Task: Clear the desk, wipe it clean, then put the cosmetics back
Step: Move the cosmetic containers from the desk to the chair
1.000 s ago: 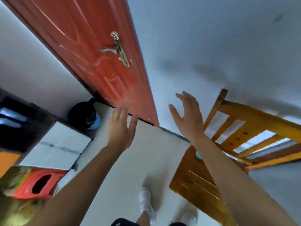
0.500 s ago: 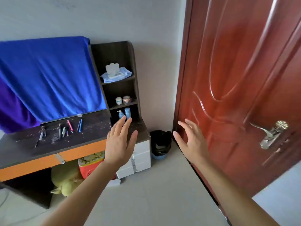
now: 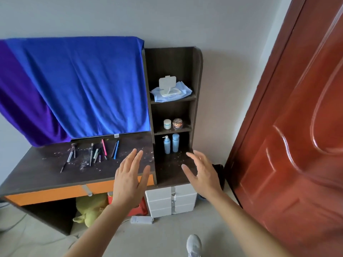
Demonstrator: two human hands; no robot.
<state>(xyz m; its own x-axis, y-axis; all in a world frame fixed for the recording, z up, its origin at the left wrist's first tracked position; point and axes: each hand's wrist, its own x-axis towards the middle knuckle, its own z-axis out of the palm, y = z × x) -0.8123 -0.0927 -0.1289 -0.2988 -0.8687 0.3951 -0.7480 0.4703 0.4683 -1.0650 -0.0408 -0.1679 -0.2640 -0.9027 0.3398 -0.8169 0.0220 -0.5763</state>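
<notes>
L hand (image 3: 130,179) & R hand (image 3: 202,175) held out before the dark-brown wooden tabletop (image 3: 37,175). Each grip is apart, fingers straight, holding nothing. Thin makeup brushes & pencils (image 3: 92,153) lie scattered on the speck-dusted tabletop, left of both hands. Two light-blue plastic bottles (image 3: 170,145) stand upright in bottom shelf bay, two small round jars (image 3: 173,124) on the shelf above. Blue wet-wipe pack (image 3: 169,89) is on the top shelf, white lid flipped up.

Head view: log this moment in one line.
stage: not started | left hand: open, empty | right hand: open, empty | desk: brushes, pens, specks | wipes pack: on shelf
</notes>
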